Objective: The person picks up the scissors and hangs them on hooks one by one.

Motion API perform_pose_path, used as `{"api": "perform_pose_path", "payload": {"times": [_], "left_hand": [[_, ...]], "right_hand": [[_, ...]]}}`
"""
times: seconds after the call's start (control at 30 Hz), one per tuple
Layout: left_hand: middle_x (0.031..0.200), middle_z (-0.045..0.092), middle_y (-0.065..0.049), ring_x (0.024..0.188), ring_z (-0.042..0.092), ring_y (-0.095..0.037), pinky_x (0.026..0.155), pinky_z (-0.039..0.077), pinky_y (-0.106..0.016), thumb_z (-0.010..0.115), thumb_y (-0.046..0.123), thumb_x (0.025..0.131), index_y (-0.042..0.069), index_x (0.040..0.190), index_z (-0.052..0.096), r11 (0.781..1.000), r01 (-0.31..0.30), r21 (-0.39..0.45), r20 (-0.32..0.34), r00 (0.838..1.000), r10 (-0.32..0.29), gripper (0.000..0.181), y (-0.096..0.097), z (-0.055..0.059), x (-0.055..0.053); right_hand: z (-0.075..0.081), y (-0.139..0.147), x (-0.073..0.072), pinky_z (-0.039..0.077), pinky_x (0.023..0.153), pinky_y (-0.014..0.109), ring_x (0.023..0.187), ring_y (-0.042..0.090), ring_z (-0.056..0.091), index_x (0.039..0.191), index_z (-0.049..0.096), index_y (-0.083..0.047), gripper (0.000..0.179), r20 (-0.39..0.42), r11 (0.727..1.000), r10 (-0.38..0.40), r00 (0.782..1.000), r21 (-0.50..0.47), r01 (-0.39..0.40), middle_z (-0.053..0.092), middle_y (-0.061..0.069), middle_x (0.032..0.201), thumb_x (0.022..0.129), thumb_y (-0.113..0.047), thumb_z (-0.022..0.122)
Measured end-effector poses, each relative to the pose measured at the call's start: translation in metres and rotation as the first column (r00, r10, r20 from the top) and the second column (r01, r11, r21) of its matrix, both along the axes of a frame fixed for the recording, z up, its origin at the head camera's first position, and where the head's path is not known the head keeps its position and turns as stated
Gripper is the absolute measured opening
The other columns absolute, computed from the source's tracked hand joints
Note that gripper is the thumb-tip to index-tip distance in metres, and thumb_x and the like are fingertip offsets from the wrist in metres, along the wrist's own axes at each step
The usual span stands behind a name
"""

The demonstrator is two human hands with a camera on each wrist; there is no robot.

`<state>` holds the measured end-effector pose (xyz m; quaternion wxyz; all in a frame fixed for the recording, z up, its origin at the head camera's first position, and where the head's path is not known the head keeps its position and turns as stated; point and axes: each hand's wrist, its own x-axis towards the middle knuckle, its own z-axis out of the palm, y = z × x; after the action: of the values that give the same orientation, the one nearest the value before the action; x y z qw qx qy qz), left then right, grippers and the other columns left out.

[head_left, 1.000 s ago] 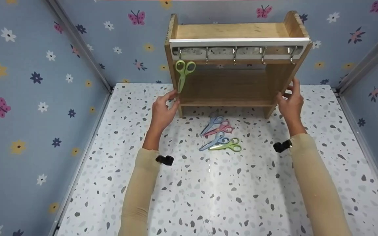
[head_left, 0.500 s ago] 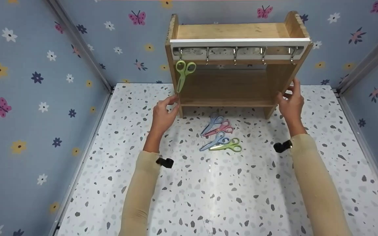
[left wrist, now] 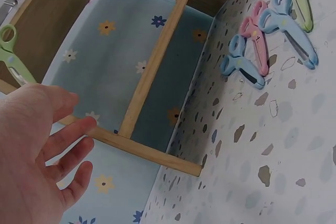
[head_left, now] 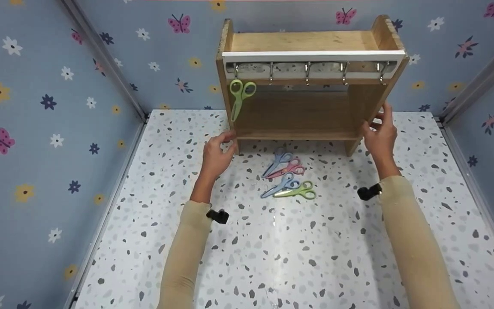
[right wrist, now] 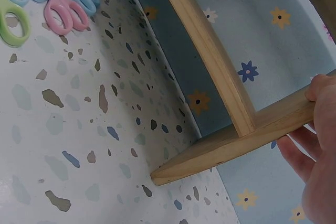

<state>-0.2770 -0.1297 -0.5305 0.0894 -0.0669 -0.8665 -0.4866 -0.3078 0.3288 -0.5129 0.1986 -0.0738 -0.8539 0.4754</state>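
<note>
A wooden rack (head_left: 298,135) with a white strip of metal hooks (head_left: 307,71) stands against the back wall. Green scissors (head_left: 239,98) hang from its leftmost hook. My left hand (head_left: 218,154) is beside the rack's lower left side; in the left wrist view its fingers (left wrist: 73,135) are loosely bent, spread and hold nothing. On the other side, my right hand (head_left: 381,135) grips the right side panel (right wrist: 236,145), thumb on the inner face and fingers outside.
On the speckled tabletop, in front of the rack, lie two blue scissors (head_left: 282,185), pink scissors (head_left: 287,168) and another green pair (head_left: 300,190). Flower-patterned walls (head_left: 49,150) enclose the left, back and right sides.
My left hand has slid down along the rack's left side, toward me, and its fingers have loosened from the panel. The right hand, rack and scissors stay where they were.
</note>
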Motion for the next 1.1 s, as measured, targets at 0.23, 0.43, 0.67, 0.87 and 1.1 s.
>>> {"api": "perform_pose_path", "payload": {"times": [0.23,0.43,0.67,0.87,1.1], "left_hand": [[0.142,0.079,-0.017,0.135,0.07,-0.037,0.133,0.034,-0.065,0.072,0.01,0.107,0.002,0.145,0.073,1.0,0.009,0.008,0.002,1.0,-0.009,0.038,0.005,-0.002,0.0],[0.138,0.081,-0.017,0.129,0.071,-0.038,0.116,0.051,-0.055,0.073,0.01,0.107,0.001,0.142,0.074,0.999,0.04,-0.005,-0.02,0.999,-0.04,0.037,0.011,-0.006,0.0],[0.137,0.081,-0.016,0.13,0.07,-0.038,0.118,0.05,-0.057,0.074,0.012,0.108,0.003,0.143,0.074,0.998,0.051,-0.022,-0.001,0.999,-0.051,0.036,0.019,-0.009,0.0],[0.138,0.08,-0.015,0.134,0.069,-0.038,0.12,0.05,-0.055,0.073,0.013,0.108,0.005,0.143,0.074,0.998,0.057,-0.016,0.021,0.998,-0.057,0.036,0.025,-0.006,0.002],[0.142,0.079,-0.014,0.137,0.068,-0.036,0.122,0.049,-0.056,0.073,0.015,0.109,0.007,0.144,0.075,0.997,0.074,-0.029,0.027,0.997,-0.073,0.036,0.031,-0.006,0.003]], "right_hand": [[0.001,-0.001,0.001,0.058,0.119,0.058,0.142,0.042,0.071,0.173,0.036,-0.039,0.073,0.007,1.0,-0.002,1.0,0.001,0.002,0.062,0.017,0.163,0.111,-0.01,0.062],[0.0,0.0,0.002,0.059,0.116,0.061,0.138,0.045,0.073,0.173,0.037,-0.035,0.073,-0.021,1.0,-0.004,1.0,0.016,0.005,0.066,0.022,0.157,0.111,-0.009,0.062],[-0.002,0.0,0.001,0.058,0.117,0.06,0.139,0.045,0.073,0.175,0.035,-0.034,0.073,-0.024,1.0,-0.007,1.0,0.025,0.008,0.066,0.024,0.157,0.111,-0.01,0.06],[-0.003,0.0,0.0,0.058,0.117,0.061,0.138,0.045,0.073,0.174,0.035,-0.034,0.072,-0.006,1.0,-0.007,1.0,0.026,0.007,0.066,0.024,0.157,0.11,-0.011,0.059],[0.0,0.0,0.001,0.059,0.117,0.059,0.14,0.043,0.072,0.175,0.033,-0.037,0.073,0.015,1.0,-0.008,1.0,0.013,0.008,0.064,0.022,0.16,0.112,-0.011,0.059]]}}
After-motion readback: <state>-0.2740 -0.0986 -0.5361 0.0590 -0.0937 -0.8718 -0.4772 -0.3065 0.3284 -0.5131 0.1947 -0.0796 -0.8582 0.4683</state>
